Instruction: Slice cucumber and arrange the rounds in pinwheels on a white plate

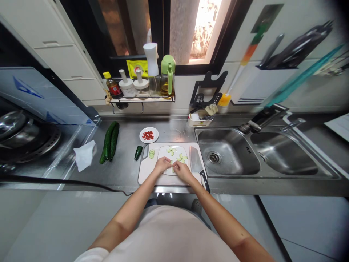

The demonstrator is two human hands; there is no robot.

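My left hand and my right hand meet over the near part of a white plate. Their fingertips are pinched around a small pale-green cucumber slice, partly hidden by the fingers. More thin cucumber slices lie fanned out in small clusters on the plate. The plate rests on a light cutting board. A short overlapping row of cucumber rounds sits at the board's left side. Along its right side lies a kitchen knife, its dark handle toward me.
Left of the board are a cucumber end piece, two whole cucumbers and a crumpled paper towel. A small dish of chopped red bits stands behind. The double sink is right; a condiment rack hangs on the wall.
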